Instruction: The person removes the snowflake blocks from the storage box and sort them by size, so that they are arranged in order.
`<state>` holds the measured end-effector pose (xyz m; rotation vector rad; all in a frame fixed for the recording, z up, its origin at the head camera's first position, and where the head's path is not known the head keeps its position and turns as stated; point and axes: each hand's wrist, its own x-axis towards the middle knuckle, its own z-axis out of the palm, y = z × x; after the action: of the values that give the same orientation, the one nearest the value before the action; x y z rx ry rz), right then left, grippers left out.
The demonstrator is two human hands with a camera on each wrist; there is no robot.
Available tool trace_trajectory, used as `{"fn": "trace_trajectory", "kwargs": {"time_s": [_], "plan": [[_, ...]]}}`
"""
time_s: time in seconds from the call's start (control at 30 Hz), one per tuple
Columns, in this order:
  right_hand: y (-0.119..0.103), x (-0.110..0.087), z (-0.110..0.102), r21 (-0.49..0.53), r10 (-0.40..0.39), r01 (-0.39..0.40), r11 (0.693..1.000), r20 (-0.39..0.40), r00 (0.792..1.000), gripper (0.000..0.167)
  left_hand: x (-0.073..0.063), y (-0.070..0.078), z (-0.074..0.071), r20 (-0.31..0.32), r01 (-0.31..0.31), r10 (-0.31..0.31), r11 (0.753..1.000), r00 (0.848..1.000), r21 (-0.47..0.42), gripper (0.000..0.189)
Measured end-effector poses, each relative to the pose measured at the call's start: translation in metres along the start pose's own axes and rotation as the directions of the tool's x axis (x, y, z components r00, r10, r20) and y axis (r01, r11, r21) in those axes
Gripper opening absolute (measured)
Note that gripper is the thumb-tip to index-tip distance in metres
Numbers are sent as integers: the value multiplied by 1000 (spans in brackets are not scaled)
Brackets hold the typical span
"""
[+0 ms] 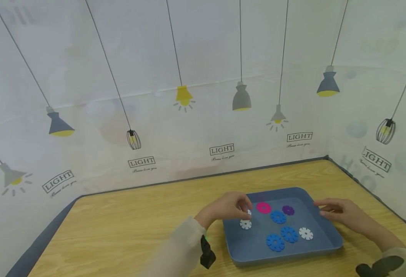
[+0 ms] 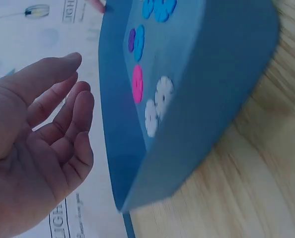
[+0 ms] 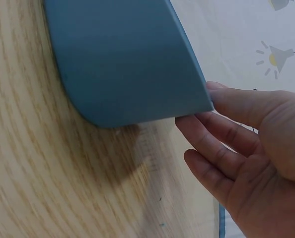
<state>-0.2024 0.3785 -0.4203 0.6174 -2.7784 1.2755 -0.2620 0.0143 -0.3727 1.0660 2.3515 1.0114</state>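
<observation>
Near the left rim of a blue-grey tray, my left hand has loosely curved fingers and holds nothing; the left wrist view shows this hand apart from the tray wall. My right hand is at the opposite rim, its fingers extended. In the right wrist view its thumb and fingertips meet the tray's corner edge, and part of the contact is hidden. Notched plastic discs lie in the tray: a pink disc, a purple disc, blue discs and white discs. The left hand partly covers one white disc.
The tray sits on a wood-grain table near its right side. Behind the table and to its right hangs a pale sheet printed with lamps. A dark edge borders the tabletop.
</observation>
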Motion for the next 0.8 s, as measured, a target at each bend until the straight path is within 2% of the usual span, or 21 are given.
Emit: {"fn": "trace_trajectory", "kwargs": {"time_s": [0.13,0.27,0.37,0.5,0.67,0.8], "plan": [[0,-1,0,0,1,-1,1000,-6,1000,33,22,13,11,111,-8,1,998,994,59,23],[0,-1,0,-17,0,-1,1000,-12,1000,33,40,24,21,214,-23,-7,990,977,140,22],[0,-1,1,-16,-1,1,1000,-7,1000,33,52,27,29,287,-33,-18,985,958,171,23],[1,-1,1,10,-3,3,1000,-7,1000,32,62,29,39,370,-13,-62,980,927,198,24],[2,0,0,21,-16,16,1000,-8,1000,30,67,31,50,415,23,-155,952,897,305,26],[1,0,0,11,-6,6,1000,4,1000,31,68,31,53,408,51,-206,932,890,358,27]]}}
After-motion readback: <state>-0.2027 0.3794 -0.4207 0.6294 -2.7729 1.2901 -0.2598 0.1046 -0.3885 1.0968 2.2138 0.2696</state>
